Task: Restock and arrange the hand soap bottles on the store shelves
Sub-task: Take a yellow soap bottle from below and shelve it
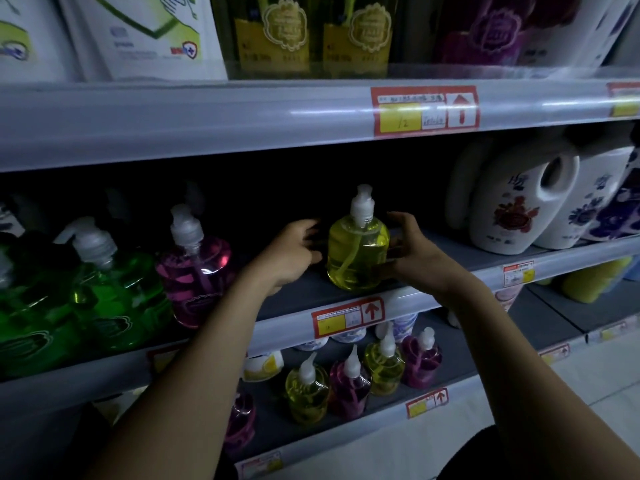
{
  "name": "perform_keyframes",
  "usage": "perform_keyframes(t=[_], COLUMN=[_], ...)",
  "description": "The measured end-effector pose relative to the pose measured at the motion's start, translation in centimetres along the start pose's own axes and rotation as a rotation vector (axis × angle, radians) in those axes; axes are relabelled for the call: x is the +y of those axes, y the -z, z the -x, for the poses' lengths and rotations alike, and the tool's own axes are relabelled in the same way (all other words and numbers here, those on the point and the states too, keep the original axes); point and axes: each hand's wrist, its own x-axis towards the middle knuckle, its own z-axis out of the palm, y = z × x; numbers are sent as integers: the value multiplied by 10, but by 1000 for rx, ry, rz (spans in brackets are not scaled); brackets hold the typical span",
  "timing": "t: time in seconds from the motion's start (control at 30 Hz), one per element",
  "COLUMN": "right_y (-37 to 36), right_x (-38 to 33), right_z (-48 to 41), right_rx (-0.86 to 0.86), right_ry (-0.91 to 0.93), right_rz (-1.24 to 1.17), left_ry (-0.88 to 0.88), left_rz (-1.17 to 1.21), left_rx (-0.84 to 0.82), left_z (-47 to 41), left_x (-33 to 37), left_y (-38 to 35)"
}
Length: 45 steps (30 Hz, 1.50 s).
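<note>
A yellow hand soap bottle (356, 251) with a white pump stands upright on the middle shelf (412, 301), near its front edge. My right hand (415, 258) wraps around the bottle's right side, fingers behind it and thumb low at the front. My left hand (291, 254) is just left of the bottle with loosely curled fingers; a narrow dark gap shows between them. A pink soap bottle (197, 271) and green soap bottles (117, 296) stand further left on the same shelf.
White detergent jugs (512, 209) stand to the right on the middle shelf. The shelf below holds several small yellow and purple pump bottles (349, 386). Refill pouches (138, 32) and yellow bottles (277, 32) fill the top shelf. Dark open shelf space lies behind the yellow bottle.
</note>
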Motion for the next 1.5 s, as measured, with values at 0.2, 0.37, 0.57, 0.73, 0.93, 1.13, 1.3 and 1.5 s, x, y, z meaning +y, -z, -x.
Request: perform_keyframes(t=[0.2, 0.37, 0.57, 0.73, 0.93, 1.13, 1.3, 1.5], right_y=[3, -12, 16, 55, 71, 50, 43, 41], right_x=[8, 2, -18, -52, -107, -177, -217, -224], right_z=[-4, 2, 30, 80, 114, 92, 56, 18], right_rx=[-71, 2, 20, -165, -133, 96, 61, -91], right_ry=[-2, 31, 221, 255, 491, 838, 935, 923], right_rz=[-181, 33, 95, -10, -416, -453, -365, -250], left_ry=[-26, -55, -367, -599, -858, -1005, -877, -778], left_rz=[22, 113, 37, -123, -19, -64, 21, 17], left_rx=[-45, -45, 60, 73, 230, 627, 750, 900], left_z=[4, 11, 30, 69, 117, 124, 106, 90], left_x=[0, -1, 22, 58, 132, 178, 170, 164], left_y=[7, -7, -13, -14, 2, 34, 51, 53])
